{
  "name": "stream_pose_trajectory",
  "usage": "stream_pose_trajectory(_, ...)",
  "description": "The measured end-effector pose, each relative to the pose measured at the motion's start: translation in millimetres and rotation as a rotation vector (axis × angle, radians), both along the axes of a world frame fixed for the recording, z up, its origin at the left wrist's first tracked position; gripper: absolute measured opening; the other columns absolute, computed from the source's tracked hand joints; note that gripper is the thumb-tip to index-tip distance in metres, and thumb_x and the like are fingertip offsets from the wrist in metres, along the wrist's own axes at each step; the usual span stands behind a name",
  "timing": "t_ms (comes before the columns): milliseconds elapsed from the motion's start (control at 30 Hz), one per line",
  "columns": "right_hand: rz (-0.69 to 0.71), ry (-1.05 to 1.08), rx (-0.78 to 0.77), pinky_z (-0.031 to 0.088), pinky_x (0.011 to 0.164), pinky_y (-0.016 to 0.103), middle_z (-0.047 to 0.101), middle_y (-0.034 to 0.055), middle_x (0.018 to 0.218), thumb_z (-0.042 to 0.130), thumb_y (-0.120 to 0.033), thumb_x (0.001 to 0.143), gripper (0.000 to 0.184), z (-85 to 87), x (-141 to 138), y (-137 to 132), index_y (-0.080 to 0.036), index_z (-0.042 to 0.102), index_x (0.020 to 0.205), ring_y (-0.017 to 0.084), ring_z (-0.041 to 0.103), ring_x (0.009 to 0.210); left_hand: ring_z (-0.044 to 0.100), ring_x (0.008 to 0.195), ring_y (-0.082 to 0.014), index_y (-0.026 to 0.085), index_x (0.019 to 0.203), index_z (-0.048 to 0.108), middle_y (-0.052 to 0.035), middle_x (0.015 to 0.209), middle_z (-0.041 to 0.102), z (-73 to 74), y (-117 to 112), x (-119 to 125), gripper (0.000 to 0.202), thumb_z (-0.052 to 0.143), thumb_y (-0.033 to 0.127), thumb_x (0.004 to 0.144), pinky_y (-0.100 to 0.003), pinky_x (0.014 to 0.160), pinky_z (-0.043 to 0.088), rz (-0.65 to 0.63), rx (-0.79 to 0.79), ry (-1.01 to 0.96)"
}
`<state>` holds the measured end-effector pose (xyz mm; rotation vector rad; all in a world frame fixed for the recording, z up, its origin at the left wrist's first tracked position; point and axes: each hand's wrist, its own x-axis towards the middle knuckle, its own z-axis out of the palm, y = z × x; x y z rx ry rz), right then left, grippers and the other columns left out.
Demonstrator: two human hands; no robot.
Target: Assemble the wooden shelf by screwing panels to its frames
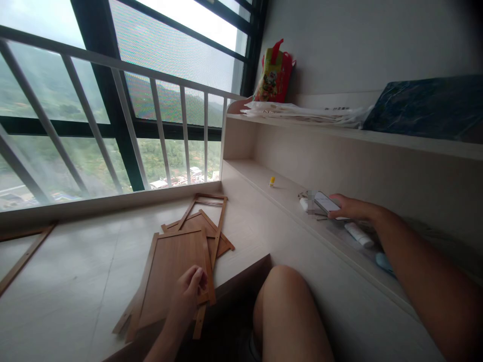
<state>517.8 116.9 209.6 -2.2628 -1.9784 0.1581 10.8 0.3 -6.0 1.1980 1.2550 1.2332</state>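
My right hand [352, 207] is wrapped around a phone [326, 202], held over the low shelf at the right. Beside and below it lie a white tube [359, 235], a small white item [304, 203] and a light blue object [384, 262] partly hidden by my forearm. Over the lower edge of a framed wooden panel [174, 261] is my left hand [193, 281], its fingers curled and thumb pressed in. Whatever those fingers hold, if anything, is hidden. Behind that panel are a second wooden panel [193, 222] and an open wooden frame [220, 221], overlapping.
Another wooden frame [28, 256] lies at the left of the pale platform [86, 271]. A small yellow-capped bottle [272, 182] stands on the shelf. Above are a red bag [275, 75], flat plastic packets [302, 113] and a dark blue package [426, 108]. A railing [158, 128] guards the window.
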Motion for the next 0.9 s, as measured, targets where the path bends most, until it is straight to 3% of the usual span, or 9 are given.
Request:
stream_pose_trajectory(100,-0.033,0.048,-0.127,0.044,0.083,0.029,0.059,0.0195,0.125,0.065,-0.044,0.078,0.082,7.7,-8.5,-2.0,-0.012,0.031,0.145,0.023,0.061,0.103,0.050,0.057,-0.0129,0.016,0.067,0.057,-0.0012,0.062,0.055,1.2,-0.6,0.0,0.039,0.049,0.050,0.086,-0.023,0.052,0.037,0.004,-0.003,-0.006)
stream_pose_trajectory(200,-0.105,-0.122,-0.014,0.040,0.094,0.039,0.046,0.0256,0.138,0.069,-0.056,0.073,0.096,21.6,-25.9,-11.0,-0.012,0.029,0.147,0.034,0.050,0.122,0.050,0.056,-0.0134,0.016,0.066,0.057,-0.0015,0.061,0.055,4.0,-2.2,-0.8,0.039,0.050,0.050,0.085,-0.023,0.051,0.037,0.016,-0.006,-0.008)
stream_pose_trajectory(333,-0.040,-0.176,0.175,0.037,0.102,0.044,0.045,0.0213,0.141,0.070,-0.055,0.072,0.089,36.2,-63.1,-38.2,-0.018,0.035,0.145,0.036,0.045,0.127,0.050,0.056,-0.0134,0.016,0.066,0.057,-0.0015,0.061,0.055,9.4,-5.2,-1.7,0.039,0.050,0.050,0.084,-0.023,0.051,0.038,0.030,-0.006,0.002)
stream_pose_trajectory(433,0.169,0.012,0.318,0.041,0.101,0.041,0.048,0.0122,0.139,0.065,-0.051,0.079,0.073,26.5,-102.7,-65.9,-0.025,0.039,0.142,0.029,0.050,0.123,0.051,0.057,-0.0140,0.017,0.065,0.056,-0.0016,0.061,0.055,14.3,-6.2,-3.3,0.039,0.050,0.051,0.083,-0.024,0.051,0.038,0.045,-0.004,0.013)
stream_pose_trajectory(533,0.376,0.269,0.278,0.049,0.090,0.037,0.056,0.0065,0.131,0.057,-0.046,0.085,0.053,-11.8,-146.6,-89.4,-0.030,0.047,0.135,0.023,0.058,0.110,0.052,0.057,-0.0146,0.017,0.065,0.056,-0.0018,0.061,0.056,18.5,-6.0,-8.5,0.039,0.050,0.051,0.082,-0.024,0.051,0.039,0.061,-0.004,0.045)
stream_pose_trajectory(633,0.559,0.382,0.111,0.048,0.091,0.037,0.061,0.0063,0.123,0.057,-0.038,0.086,0.042,-73.0,-182.6,-101.5,-0.027,0.056,0.126,0.021,0.060,0.103,0.053,0.058,-0.0152,0.017,0.066,0.058,-0.0024,0.061,0.057,18.1,-5.3,-19.1,0.040,0.050,0.053,0.081,-0.025,0.052,0.040,0.073,-0.009,0.105)
stream_pose_trajectory(767,0.630,0.410,-0.083,0.046,0.095,0.035,0.063,0.0059,0.121,0.060,-0.034,0.083,0.038,-153.2,-210.8,-106.6,-0.024,0.061,0.119,0.022,0.060,0.106,0.057,0.063,-0.0179,0.016,0.068,0.061,-0.0048,0.066,0.062,8.4,-6.4,-40.6,0.043,0.052,0.057,0.078,-0.026,0.054,0.042,0.118,-0.021,0.192)
stream_pose_trajectory(833,0.645,0.418,-0.160,0.045,0.096,0.034,0.065,0.0060,0.119,0.060,-0.033,0.083,0.037,-178.8,-220.2,-108.5,-0.022,0.062,0.118,0.022,0.060,0.107,0.059,0.067,-0.0196,0.016,0.070,0.062,-0.0058,0.069,0.064,2.0,-9.3,-53.3,0.043,0.054,0.058,0.076,-0.027,0.056,0.044,0.177,-0.037,0.252)
stream_pose_trajectory(900,0.680,0.411,-0.204,0.044,0.096,0.035,0.066,0.0063,0.116,0.061,-0.033,0.082,0.035,-192.1,-228.5,-109.8,-0.022,0.064,0.115,0.023,0.060,0.108,0.060,0.068,-0.0208,0.016,0.069,0.062,-0.0062,0.070,0.065,-3.4,-14.3,-66.0,0.043,0.054,0.059,0.075,-0.028,0.057,0.045,0.257,-0.056,0.312)
